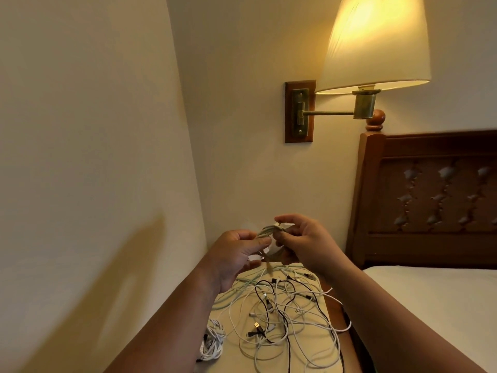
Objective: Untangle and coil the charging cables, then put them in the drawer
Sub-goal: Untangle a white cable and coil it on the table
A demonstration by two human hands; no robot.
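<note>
Left hand (236, 255) and right hand (305, 244) both pinch the cable bundle (267, 230); wraps should be held tight while tucking the end, clear of the tangle (285, 316) at 6 o'clock.

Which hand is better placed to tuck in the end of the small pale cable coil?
Right, probably. The right hand pinches what looks like the white plug end at the top of the small pale cable coil, while the left hand grips the coil's body and steadies it.
</note>
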